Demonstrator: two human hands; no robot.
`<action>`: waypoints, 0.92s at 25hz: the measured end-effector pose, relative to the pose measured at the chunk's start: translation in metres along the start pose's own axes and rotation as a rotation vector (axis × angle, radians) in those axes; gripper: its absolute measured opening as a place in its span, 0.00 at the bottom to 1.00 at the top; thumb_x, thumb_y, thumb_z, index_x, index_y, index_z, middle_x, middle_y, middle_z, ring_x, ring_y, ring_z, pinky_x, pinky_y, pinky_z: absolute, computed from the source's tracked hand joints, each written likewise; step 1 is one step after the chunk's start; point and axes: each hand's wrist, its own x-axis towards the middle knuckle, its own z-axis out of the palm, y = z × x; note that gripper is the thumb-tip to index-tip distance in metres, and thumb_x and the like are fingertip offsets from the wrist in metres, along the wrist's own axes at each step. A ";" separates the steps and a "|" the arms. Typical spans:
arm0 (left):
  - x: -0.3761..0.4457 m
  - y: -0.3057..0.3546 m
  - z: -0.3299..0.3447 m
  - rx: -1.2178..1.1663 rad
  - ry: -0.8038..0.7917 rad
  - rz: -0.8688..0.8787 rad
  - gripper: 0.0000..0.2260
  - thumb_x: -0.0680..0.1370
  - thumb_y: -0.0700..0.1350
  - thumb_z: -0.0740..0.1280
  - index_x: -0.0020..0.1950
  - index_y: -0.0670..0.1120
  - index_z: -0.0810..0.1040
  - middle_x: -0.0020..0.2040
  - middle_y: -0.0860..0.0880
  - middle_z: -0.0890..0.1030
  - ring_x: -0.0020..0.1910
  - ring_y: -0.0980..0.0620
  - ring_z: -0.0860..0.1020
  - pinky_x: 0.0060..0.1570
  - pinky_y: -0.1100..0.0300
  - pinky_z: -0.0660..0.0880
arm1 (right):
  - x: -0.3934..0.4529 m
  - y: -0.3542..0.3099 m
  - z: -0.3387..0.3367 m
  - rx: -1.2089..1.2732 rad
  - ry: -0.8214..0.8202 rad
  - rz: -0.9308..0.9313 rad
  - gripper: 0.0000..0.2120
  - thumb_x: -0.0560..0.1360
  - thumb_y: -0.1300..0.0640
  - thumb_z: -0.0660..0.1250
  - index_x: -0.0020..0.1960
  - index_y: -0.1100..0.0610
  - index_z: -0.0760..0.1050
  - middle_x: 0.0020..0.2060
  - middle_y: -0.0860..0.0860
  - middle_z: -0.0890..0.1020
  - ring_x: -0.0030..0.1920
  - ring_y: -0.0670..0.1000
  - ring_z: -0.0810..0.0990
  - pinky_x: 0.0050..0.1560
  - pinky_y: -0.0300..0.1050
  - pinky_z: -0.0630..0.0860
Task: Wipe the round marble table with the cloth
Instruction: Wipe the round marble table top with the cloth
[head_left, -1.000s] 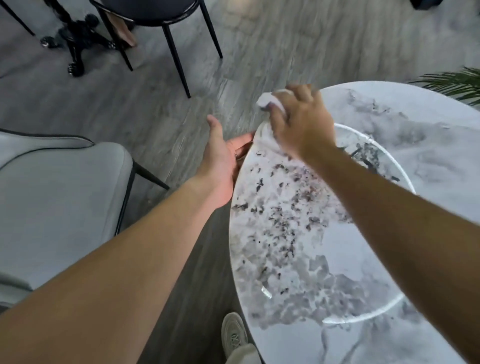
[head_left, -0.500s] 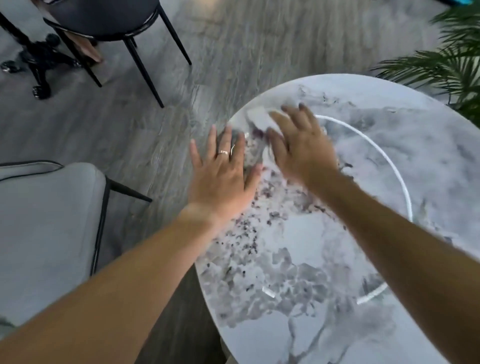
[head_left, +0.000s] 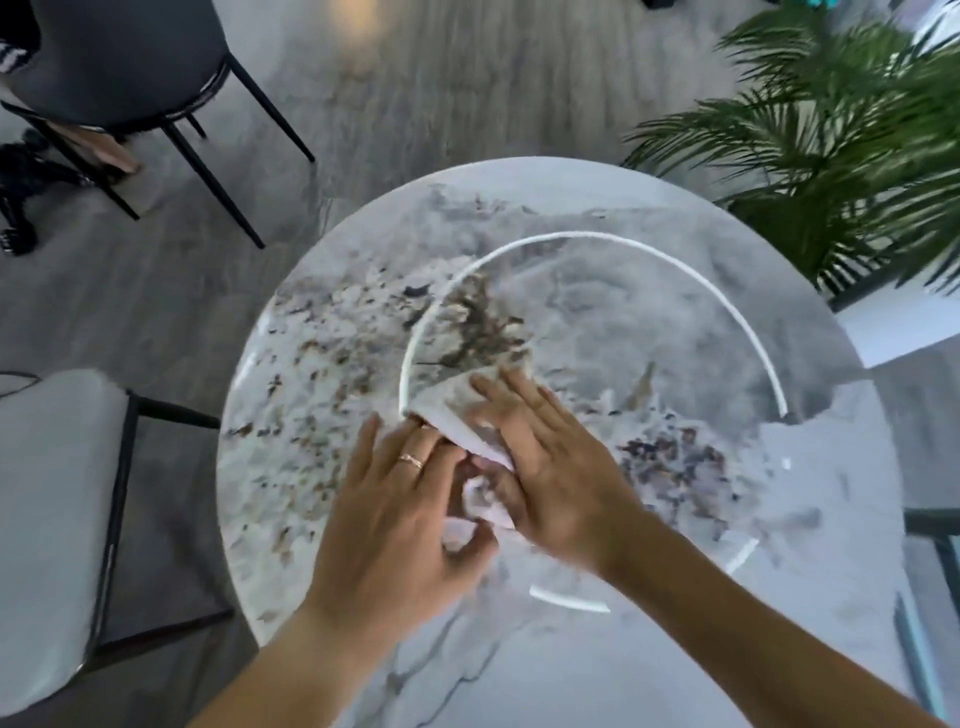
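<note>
— So, what are the hands doing?
— Both lie flat, fingers spread, on one white cloth (head_left: 457, 415) near the middle of the round marble table (head_left: 649, 665). The right hand (head_left: 540, 467) presses the cloth down; the left hand (head_left: 400, 519), wearing one ring (head_left: 411, 460), pins its bunched near end. Neither is closed in a grip.
— How should the wipe go?
— I'd keep the palms flat with even pressure and sweep in overlapping passes out to the rim.
— And around them?
— One dark chair (head_left: 130, 57) beyond the far-left edge, one pale chair (head_left: 52, 519) at the left edge, one potted palm (head_left: 831, 145) past the far-right edge.
</note>
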 end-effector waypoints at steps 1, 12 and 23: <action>0.013 0.001 0.002 -0.010 0.054 -0.008 0.18 0.69 0.54 0.69 0.55 0.45 0.78 0.55 0.45 0.80 0.59 0.40 0.76 0.66 0.41 0.68 | 0.002 0.015 -0.005 0.015 -0.004 -0.031 0.26 0.82 0.48 0.61 0.74 0.61 0.64 0.75 0.56 0.70 0.79 0.57 0.61 0.75 0.57 0.65; 0.102 0.021 0.002 -0.026 0.098 -0.131 0.11 0.81 0.49 0.66 0.60 0.45 0.77 0.49 0.44 0.85 0.40 0.45 0.83 0.36 0.53 0.80 | 0.024 0.051 -0.049 0.120 0.236 0.384 0.16 0.75 0.53 0.71 0.62 0.55 0.80 0.62 0.54 0.82 0.61 0.57 0.80 0.59 0.52 0.80; 0.207 -0.003 0.014 0.183 0.128 -0.196 0.23 0.78 0.38 0.66 0.73 0.44 0.68 0.60 0.39 0.81 0.55 0.37 0.80 0.52 0.45 0.76 | 0.134 0.123 -0.046 0.041 0.025 0.226 0.27 0.81 0.56 0.60 0.78 0.55 0.60 0.79 0.55 0.64 0.80 0.58 0.57 0.79 0.54 0.58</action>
